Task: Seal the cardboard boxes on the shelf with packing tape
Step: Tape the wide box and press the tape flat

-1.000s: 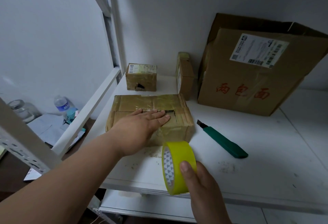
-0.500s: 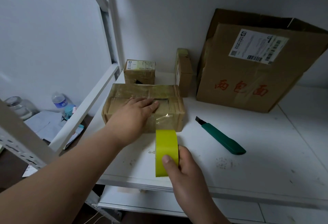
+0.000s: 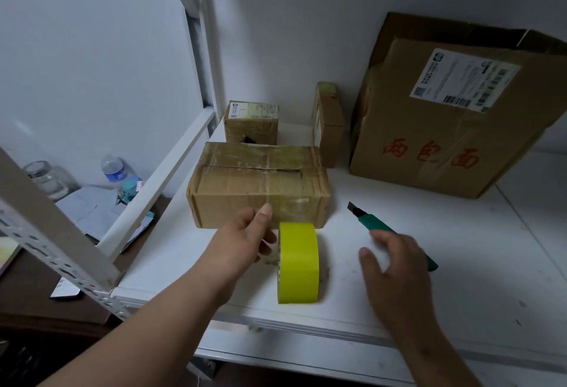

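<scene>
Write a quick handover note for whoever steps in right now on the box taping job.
Left hand: fingers at the tape strip by the front of the middle box, beside the yellow tape roll.
Right hand: open, holding nothing, hovering near the green utility knife.
Roll stands on edge on the shelf.
Done: a strip runs from the roll over the box's top seam.
Left: cut the strip, press it down, then tape the small box, slim box and large box.
</scene>
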`<state>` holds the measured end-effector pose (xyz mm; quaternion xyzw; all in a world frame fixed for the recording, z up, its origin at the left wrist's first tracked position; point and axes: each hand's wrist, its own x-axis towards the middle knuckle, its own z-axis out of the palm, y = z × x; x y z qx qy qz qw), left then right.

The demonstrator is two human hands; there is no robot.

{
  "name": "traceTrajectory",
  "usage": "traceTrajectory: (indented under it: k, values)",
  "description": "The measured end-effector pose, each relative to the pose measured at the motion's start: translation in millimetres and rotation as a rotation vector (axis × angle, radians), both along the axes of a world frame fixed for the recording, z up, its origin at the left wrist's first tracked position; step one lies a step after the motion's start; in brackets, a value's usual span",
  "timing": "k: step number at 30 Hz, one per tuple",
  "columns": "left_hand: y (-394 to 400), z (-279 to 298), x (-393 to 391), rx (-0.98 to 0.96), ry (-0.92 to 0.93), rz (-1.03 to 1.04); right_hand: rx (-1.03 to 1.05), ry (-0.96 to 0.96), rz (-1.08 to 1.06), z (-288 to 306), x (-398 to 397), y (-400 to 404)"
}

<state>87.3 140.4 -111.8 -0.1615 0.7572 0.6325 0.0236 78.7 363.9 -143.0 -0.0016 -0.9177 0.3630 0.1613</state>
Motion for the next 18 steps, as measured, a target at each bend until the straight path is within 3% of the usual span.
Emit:
traceTrajectory:
  k: [4, 7, 10, 12, 15, 18]
  values:
    - [6.5, 7.6, -3.3, 0.229, -0.143, -0.062, 0.436, -0.214, -0.085, -8.8, -30.9, 26.4]
    - [8.8, 8.2, -6.6, 0.253, -0.208, -0.119, 0.575, -0.349, -0.09, -8.5, -37.6, 32.8]
    - [12.1, 8.5, -6.8, 0.311, -0.209, -0.101, 0.657, -0.304, -0.079, -4.1, -40.7, 38.4]
    - [12.9, 8.6, -7.0, 0.4, -0.221, -0.065, 0.595, -0.292, -0.065, 0.4, -39.4, 40.6]
    - [14.0, 8.6, -8.3, 0.494, -0.233, -0.053, 0.325, -0.222, -0.007, 25.5, -33.5, 42.3]
    - [14.4, 7.6, -9.1, 0.522, -0.219, -0.045, 0.168, -0.17, 0.201, 67.4, -23.5, 39.0]
